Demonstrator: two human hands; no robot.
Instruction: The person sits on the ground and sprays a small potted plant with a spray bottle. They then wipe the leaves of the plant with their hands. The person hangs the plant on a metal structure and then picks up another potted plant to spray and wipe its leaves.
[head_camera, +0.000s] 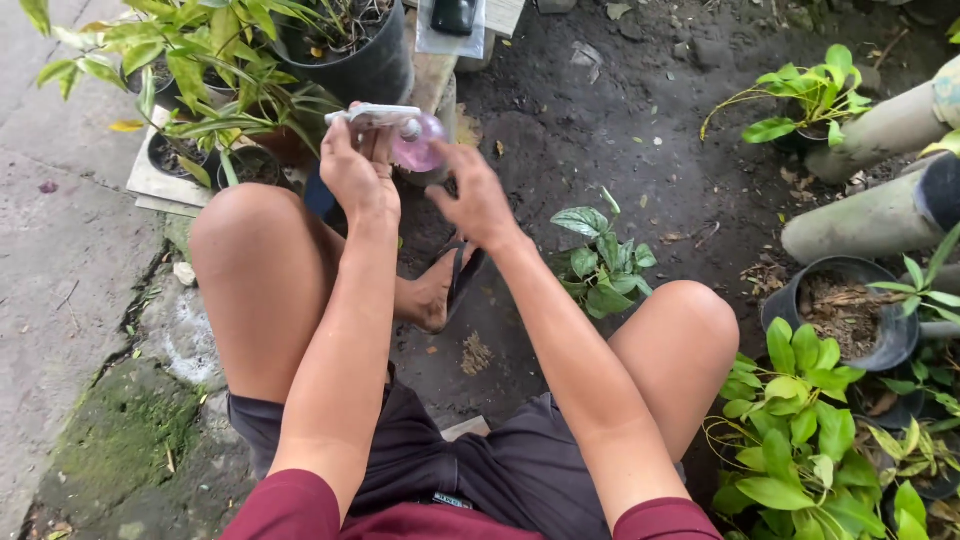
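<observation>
The left hand covers most of the spray bottle (only its pink belly and white head show). Foliage hides the black pot, cut by the top edge.

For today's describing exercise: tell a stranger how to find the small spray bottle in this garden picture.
Start at the seated person's bare left knee and follow the left hand up toward the black pot. There the fingers grip a spray bottle, with the right hand just below. Alone among green leaves, it is clear pink with a white trigger head.
</observation>
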